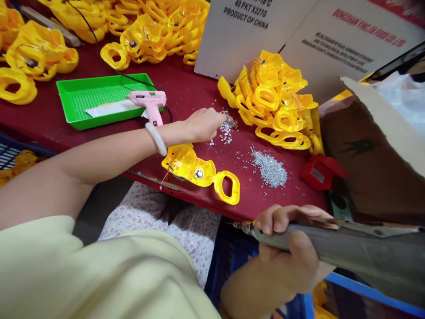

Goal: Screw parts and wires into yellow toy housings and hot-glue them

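Note:
My left hand (206, 124) reaches over the table with its fingers pinched together at the edge of a small heap of shiny washer-like metal parts (227, 128); whatever is between the fingertips is hidden. My right hand (292, 243) is wrapped around a grey electric screwdriver (315, 239), its bit pointing left past the table's front edge. Between the hands lies a yellow plastic shell (189, 165) with wires and a round metal part, joined to a yellow ring-shaped piece (236, 188). To its right is a pile of small screws (269, 168).
A green tray (75, 116) with a pink glue gun (154, 105) at its corner stands on the left. Yellow shells (272, 97) are heaped before a white carton (265, 40), with more behind. A red box (320, 173) sits by a brown carton (375, 150) at right.

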Demonstrator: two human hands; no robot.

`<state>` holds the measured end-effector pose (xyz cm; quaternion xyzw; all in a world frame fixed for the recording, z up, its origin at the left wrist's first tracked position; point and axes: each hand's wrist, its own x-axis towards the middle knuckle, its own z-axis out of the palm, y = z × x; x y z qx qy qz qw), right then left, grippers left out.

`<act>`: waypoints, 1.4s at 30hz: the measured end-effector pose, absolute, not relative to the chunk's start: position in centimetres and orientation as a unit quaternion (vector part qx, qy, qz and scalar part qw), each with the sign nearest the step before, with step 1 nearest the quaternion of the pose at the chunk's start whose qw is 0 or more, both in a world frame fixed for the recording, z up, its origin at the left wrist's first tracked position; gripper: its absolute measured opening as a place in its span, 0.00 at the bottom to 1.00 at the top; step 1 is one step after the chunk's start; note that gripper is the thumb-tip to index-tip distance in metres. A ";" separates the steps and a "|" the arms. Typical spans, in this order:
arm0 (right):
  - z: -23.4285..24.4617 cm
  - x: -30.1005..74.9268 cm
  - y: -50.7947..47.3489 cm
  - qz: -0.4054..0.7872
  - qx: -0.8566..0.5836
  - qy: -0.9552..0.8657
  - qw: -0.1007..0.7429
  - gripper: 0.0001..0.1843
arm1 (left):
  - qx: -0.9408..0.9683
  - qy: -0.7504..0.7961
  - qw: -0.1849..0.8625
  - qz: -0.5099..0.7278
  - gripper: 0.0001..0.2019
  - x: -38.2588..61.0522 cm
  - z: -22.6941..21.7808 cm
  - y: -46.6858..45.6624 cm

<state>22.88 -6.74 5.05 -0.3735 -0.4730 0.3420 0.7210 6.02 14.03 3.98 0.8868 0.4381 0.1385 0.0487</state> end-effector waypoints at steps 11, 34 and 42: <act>7.1 19.8 -6.3 0.296 -0.345 -0.461 0.763 0.12 | 0.452 0.395 0.711 0.366 0.06 1.1 2.1 -4.6; 7.5 15.9 -6.8 0.356 -0.326 -0.461 0.745 0.11 | 0.193 0.344 0.831 0.391 0.08 2.5 -1.5 -6.0; 7.4 16.7 -6.8 0.341 -0.334 -0.484 0.734 0.10 | 0.278 0.355 0.802 0.392 0.09 2.9 -1.3 -6.4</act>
